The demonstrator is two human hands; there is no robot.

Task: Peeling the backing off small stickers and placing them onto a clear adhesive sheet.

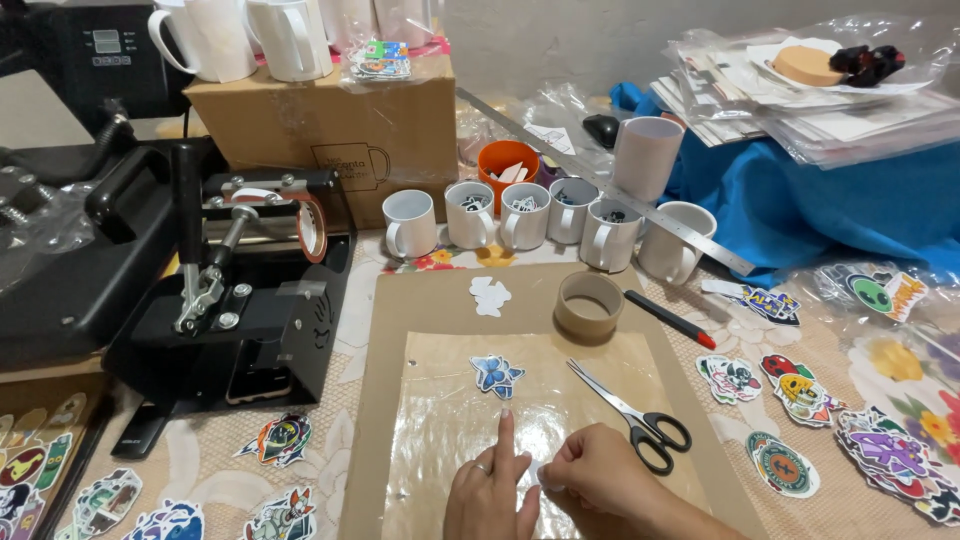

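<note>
Left hand (490,488) with forefinger extended and right hand (592,472) pinching something unclear, on a clear plastic sheet (450,450) over a brown cardboard board (420,300), black-handled scissors (632,415) just right.

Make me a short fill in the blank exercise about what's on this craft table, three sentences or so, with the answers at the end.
1. The left hand points its index finger toward a ____ cutout sticker on the clear plastic sheet.
2. The scissors to the right of the hands have ____ handles.
3. The tape roll lies just left of a black pen with a ____ tip.
4. Among the white mugs stands one ____ cup.

Missing words: blue; black; red; orange
</note>
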